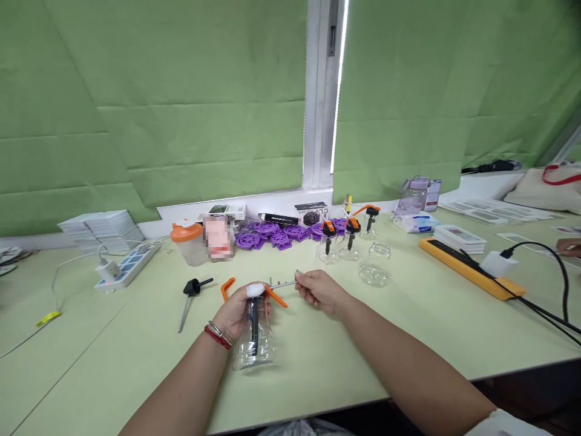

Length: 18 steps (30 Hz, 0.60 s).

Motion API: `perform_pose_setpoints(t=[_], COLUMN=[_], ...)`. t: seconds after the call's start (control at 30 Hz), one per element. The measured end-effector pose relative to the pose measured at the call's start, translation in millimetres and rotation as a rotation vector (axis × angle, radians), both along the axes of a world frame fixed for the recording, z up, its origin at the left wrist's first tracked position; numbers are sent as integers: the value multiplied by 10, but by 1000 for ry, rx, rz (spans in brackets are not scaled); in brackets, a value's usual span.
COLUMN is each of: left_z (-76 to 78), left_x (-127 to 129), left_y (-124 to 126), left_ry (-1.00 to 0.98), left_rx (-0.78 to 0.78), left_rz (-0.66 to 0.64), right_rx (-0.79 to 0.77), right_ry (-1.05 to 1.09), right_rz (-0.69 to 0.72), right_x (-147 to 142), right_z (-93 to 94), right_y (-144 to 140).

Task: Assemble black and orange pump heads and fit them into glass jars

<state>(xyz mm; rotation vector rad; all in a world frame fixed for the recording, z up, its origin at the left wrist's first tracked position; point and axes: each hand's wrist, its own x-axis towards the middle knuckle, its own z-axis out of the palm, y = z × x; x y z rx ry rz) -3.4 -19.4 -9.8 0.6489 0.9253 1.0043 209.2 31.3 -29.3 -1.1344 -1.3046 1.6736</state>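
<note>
Down at the lower centre of the frame, the left hand [238,312] is wrapped around a clear bottle [254,345], which leans on the table [408,339] with its base toward the camera; the grip looks meant to steady the bottle while its top is worked on. An orange lever [275,295] sticks out on both sides of the thumb, which wears a white bandage. The right hand [320,289], just right of the bottle's top, pinches a thin metal rod [285,283] at its far end between fingertips, holding it level so that it points at the lever head. So the bottle sits inside the left fist and the rod spans the gap between both hands. A loose black pump stem [190,293] lies to the left, apart from the hands. Behind, near the frame's middle, stand more bottles [349,245] with orange tops, an open jar [376,263], and purple parts [272,233].
</note>
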Motion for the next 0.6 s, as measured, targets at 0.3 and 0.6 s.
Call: perform_pose_setpoints(t=[0.3,0.6], left_z=[-49,6], left_x=[-6,-64], left_y=[23,23], left_ry=[-14,-68], left_rx=[-17,24], left_rz=[-12,-34], right_rx=[15,383], right_ry=[69,111], right_rz=[-4,-128], right_x=[-32,-96], right_z=[-17,-26], right_y=[4,-8])
